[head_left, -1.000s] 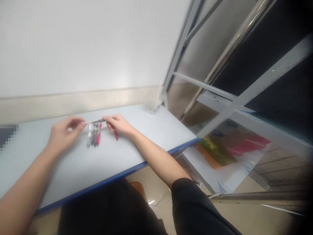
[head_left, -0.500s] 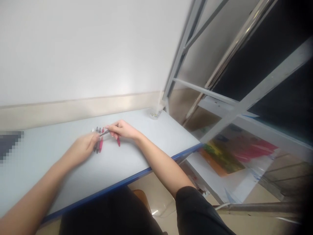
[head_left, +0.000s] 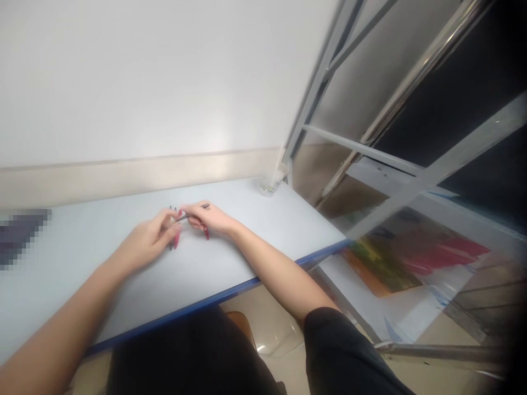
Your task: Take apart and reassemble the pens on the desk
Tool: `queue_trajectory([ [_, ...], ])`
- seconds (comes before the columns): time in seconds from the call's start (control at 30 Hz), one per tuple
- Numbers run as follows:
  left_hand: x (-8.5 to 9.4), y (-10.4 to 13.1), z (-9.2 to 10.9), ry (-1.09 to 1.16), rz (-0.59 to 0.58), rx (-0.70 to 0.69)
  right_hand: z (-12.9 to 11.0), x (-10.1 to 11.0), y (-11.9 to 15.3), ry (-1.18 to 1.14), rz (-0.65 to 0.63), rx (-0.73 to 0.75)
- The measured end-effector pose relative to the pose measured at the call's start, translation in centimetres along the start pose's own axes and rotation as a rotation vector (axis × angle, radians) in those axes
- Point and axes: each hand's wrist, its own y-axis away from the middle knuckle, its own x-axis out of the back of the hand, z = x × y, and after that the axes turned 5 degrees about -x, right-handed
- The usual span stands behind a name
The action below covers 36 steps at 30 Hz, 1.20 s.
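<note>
A slim dark pen (head_left: 183,218) slants between my two hands, just above the table. My right hand (head_left: 214,218) is closed around it, and its rear end sticks out over the hand. Thumb and fingers of my left hand (head_left: 150,238) close on the pen's other end; the tip itself is too small to make out. Beneath the left fingers lie several pens, partly covered, among them a pink-red pen (head_left: 177,240) and a dark one beside it. Another red pen (head_left: 207,235) lies on the table, partly hidden by my right hand.
The pale table (head_left: 230,263) has a blue front edge and meets the wall at the back. A clear cup-like container (head_left: 267,188) stands at the far right corner. A metal frame (head_left: 313,99) rises on the right, with painted sheets (head_left: 382,269) below. A dark blurred-out item (head_left: 20,236) lies far left.
The view has shifted slightly. My left fingers have opened out from a tighter grip around the pen's end, and the pen's rear end now shows above my right hand.
</note>
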Motion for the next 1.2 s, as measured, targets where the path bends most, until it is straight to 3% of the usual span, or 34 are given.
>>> queue_trajectory([
  [0.1,-0.3,-0.2,0.6,-0.168,0.022,0.015,-0.2,-0.2,0.0,-0.032,0.075,-0.038],
  [0.2,-0.8,-0.4,1.0,-0.207,0.002,0.057,-0.4,-0.1,0.0,-0.01,0.05,-0.08],
  [0.3,-1.2,-0.3,1.0,-0.055,-0.072,0.095,-0.6,0.4,0.2,0.087,-0.031,-0.064],
  [0.57,-0.9,0.2,0.9,0.436,-0.243,0.149,-1.3,2.6,0.8,0.228,-0.298,0.155],
  [0.63,-0.7,0.1,1.0,0.391,-0.19,0.131,-1.3,3.1,0.9,0.26,-0.268,0.167],
  [0.73,-0.1,-0.1,0.7,0.133,-0.088,0.093,-0.9,3.5,0.6,0.296,-0.16,0.089],
  [0.83,0.4,-0.3,0.2,-0.017,-0.067,0.102,-0.1,3.5,0.0,0.305,-0.074,0.086],
  [1.2,0.6,-0.4,-0.8,-0.095,-0.052,0.112,0.9,3.4,-0.5,0.375,0.018,0.116],
])
